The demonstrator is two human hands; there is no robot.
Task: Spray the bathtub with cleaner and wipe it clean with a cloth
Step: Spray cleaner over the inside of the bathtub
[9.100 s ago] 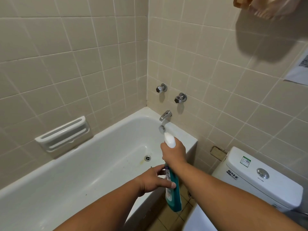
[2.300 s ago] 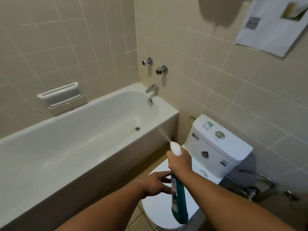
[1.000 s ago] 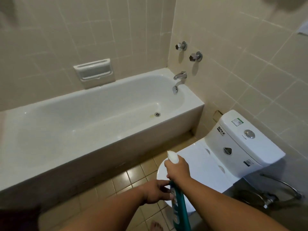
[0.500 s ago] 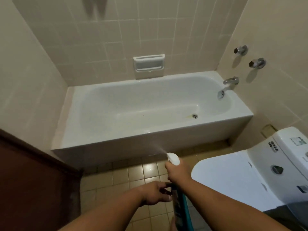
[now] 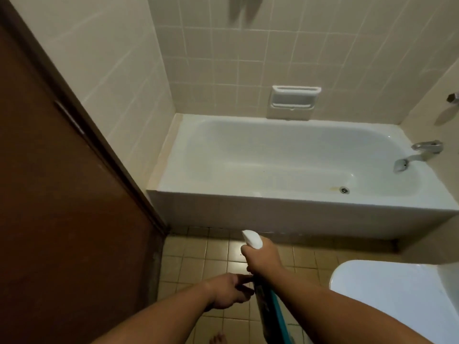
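Observation:
The white bathtub [image 5: 285, 214] stretches across the far side of the room, with its drain [image 5: 344, 190] at the right end. My right hand [image 5: 262, 256] grips the neck of a teal spray bottle [image 5: 269, 309] whose white nozzle [image 5: 252, 239] points toward the tub's left end. My left hand [image 5: 229, 290] touches the bottle's body from the left with its fingertips. I stand back on the floor, about a step from the tub. No cloth is in view.
A brown door [image 5: 62, 219] fills the left side. The white toilet lid [image 5: 395, 289] sits at the lower right. A chrome spout [image 5: 419, 151] hangs over the tub's right end and a soap dish [image 5: 294, 100] is set in the back wall. Tan floor tiles [image 5: 198, 256] lie between.
The view has swung further left, bringing the door in and pushing the taps and toilet tank out. Both hands keep their hold on the bottle. The spray mist seen half a second ago is gone.

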